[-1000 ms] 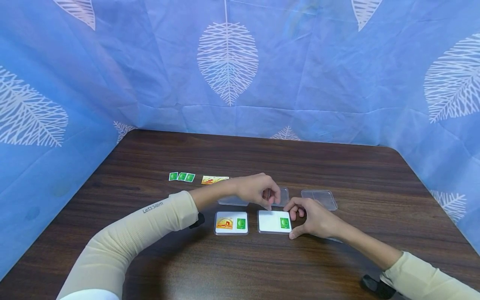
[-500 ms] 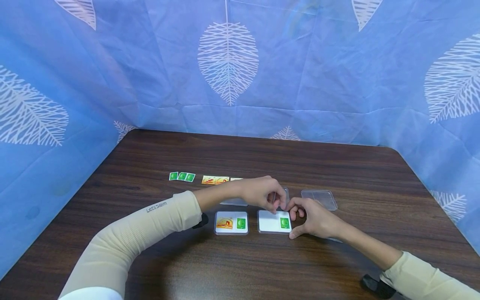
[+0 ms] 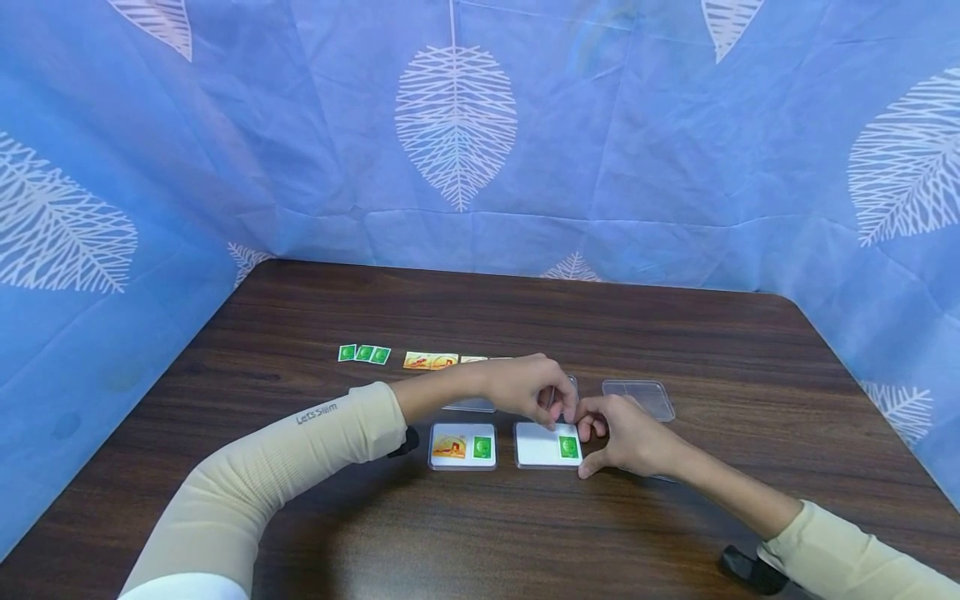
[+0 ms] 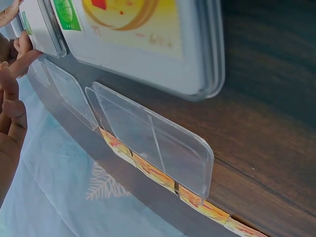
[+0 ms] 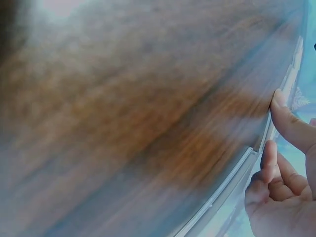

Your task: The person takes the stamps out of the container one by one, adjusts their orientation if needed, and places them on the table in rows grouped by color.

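Observation:
A clear case with a white insert point(image 3: 536, 448) and a green stamp point(image 3: 569, 447) lies flat in front of my hands. My right hand point(image 3: 626, 437) grips its right end, with the thumb at the near corner and the fingers at the far one. My left hand point(image 3: 532, 390) has its fingers curled at the far edge of that case, close to the right fingertips; whether it pinches anything is hidden. Left of it sits a second case point(image 3: 462, 463) with an orange stamp point(image 3: 450, 447) and a green stamp point(image 3: 482, 447). Its corner fills the top of the left wrist view.
Clear lids point(image 3: 640, 398) lie behind the cases; one lid point(image 4: 153, 138) shows closely in the left wrist view. Several orange stamps point(image 3: 431, 360) and three green stamps point(image 3: 365, 353) rest farther back. Another case, partly hidden, lies under the right forearm. A blue leaf-print cloth point(image 3: 600, 150) surrounds the table.
My left hand has shifted right along the far edge of the case, toward the right fingertips, uncovering more orange stamps. My right hand and the cases have stayed nearly still.

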`<state>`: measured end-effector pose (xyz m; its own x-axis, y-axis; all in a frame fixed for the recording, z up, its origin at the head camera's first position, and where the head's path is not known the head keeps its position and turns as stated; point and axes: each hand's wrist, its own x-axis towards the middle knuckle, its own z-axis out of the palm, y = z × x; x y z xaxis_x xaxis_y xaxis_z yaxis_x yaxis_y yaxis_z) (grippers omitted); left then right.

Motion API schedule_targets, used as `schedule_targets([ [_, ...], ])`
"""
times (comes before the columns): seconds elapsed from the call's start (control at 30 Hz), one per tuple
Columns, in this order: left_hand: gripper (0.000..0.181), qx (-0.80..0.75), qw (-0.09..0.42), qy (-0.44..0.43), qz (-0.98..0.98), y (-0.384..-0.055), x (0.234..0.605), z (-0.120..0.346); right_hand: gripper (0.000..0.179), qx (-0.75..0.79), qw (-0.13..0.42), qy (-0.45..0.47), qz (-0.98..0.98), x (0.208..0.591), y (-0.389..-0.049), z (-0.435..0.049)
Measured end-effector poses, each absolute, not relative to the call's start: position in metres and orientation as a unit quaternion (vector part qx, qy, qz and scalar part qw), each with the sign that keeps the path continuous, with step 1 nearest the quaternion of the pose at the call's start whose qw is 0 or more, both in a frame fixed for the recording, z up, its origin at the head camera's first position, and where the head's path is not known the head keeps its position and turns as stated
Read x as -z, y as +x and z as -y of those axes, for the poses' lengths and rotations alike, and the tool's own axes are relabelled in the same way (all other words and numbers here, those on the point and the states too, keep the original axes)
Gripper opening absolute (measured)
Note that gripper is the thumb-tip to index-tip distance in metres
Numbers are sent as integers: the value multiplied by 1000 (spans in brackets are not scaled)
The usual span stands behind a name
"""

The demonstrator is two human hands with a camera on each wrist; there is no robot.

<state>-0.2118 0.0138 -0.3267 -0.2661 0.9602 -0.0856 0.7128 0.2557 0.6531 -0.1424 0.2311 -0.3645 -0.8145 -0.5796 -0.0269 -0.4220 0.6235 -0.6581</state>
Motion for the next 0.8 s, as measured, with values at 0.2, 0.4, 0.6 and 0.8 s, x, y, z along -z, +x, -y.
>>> schedule_targets([
  [0.2, 14, -259, 251, 553, -751, -211, 327, -15, 43, 340, 130, -278, -889, 365, -143, -232],
  [0.4, 10, -256, 258, 557, -747, -206, 332, -23, 44, 340, 121, -281, -889, 368, -144, -235],
  [0.6, 11, -248, 250, 550, -757, -201, 340, -32, 45, 334, 121, -276, -893, 368, -143, -234],
  [0.8, 7, -242, 232, 522, -784, -197, 347, -35, 44, 342, 126, -268, -892, 367, -143, -234],
])
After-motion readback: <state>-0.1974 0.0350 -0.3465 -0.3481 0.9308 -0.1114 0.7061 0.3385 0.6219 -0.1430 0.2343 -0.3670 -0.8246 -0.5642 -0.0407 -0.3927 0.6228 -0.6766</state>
